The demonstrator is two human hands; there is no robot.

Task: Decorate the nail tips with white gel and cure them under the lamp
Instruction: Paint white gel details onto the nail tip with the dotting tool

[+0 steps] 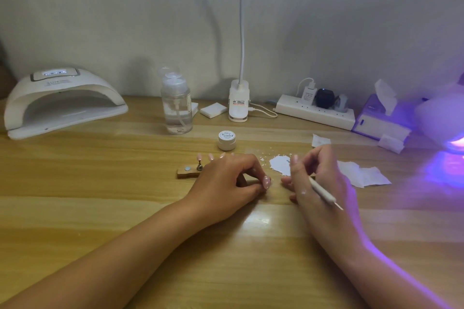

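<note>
My left hand rests on the table and pinches a pale pink nail tip that bears small white dots. My right hand holds a thin white dotting pen, its rear end pointing back toward my wrist. The pen's front tip is hidden by my fingers. A smear of white gel lies on the table just behind both hands. A closed white gel jar stands further back. Behind my left hand, a wooden holder carries more pink nail tips.
A white curing lamp sits at the back left. A second lamp glows violet at the right edge. A clear pump bottle, a desk lamp base, a power strip, a tissue box and paper wipes stand around.
</note>
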